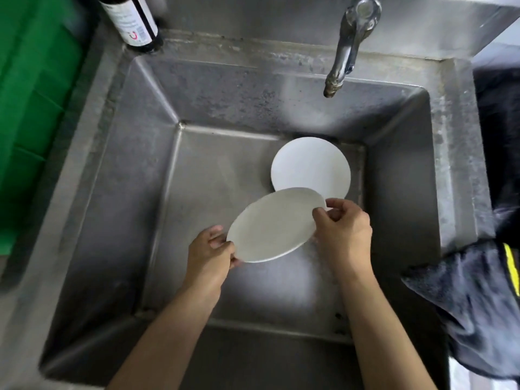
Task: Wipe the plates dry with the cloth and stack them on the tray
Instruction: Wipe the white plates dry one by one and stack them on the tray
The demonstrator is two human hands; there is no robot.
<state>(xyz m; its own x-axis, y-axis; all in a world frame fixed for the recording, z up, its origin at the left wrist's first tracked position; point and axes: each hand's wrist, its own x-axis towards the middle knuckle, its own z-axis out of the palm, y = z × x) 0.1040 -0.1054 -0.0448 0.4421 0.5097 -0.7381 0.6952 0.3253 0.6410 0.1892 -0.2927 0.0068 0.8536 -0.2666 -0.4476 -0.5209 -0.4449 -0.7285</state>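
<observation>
A white plate point(274, 226) is held tilted above the floor of a deep steel sink point(118, 170). My left hand point(211, 256) grips its lower left rim, thumb on top. My right hand point(343, 232) pinches the upper right rim. A second white plate point(311, 164) lies flat on the sink floor at the back, partly covered by the held plate. A dark cloth point(472, 305) with a yellow stripe hangs over the sink's right edge. No tray is in view.
A steel tap point(349, 43) juts out over the back of the sink. A dark bottle point(132, 21) with a white label stands on the back left rim. A green crate point(31, 108) fills the left side.
</observation>
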